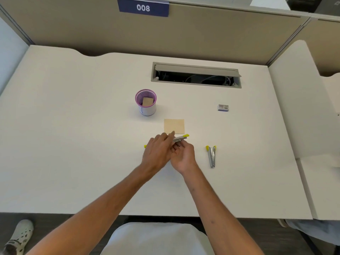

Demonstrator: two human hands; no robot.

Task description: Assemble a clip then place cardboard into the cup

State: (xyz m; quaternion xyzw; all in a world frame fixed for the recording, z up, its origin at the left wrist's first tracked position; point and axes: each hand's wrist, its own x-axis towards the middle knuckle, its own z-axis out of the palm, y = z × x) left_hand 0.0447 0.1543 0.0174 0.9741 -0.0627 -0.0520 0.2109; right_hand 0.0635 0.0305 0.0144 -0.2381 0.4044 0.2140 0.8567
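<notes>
Hands are meeting at the centre of the smooth white desk: the left hand and right hand are pinching a slim metal stapler with yellow plastic tips. At three o'clock, a second matching stapler is lying flat. At twelve o'clock, a square tan paper sheet is resting; beyond, a purple mesh cup and, at two o'clock, a small staple box.

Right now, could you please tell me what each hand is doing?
Left hand: fingers curled over the stapler, gripping it from the left.
Right hand: fingers pinch the same stapler from below.
</notes>
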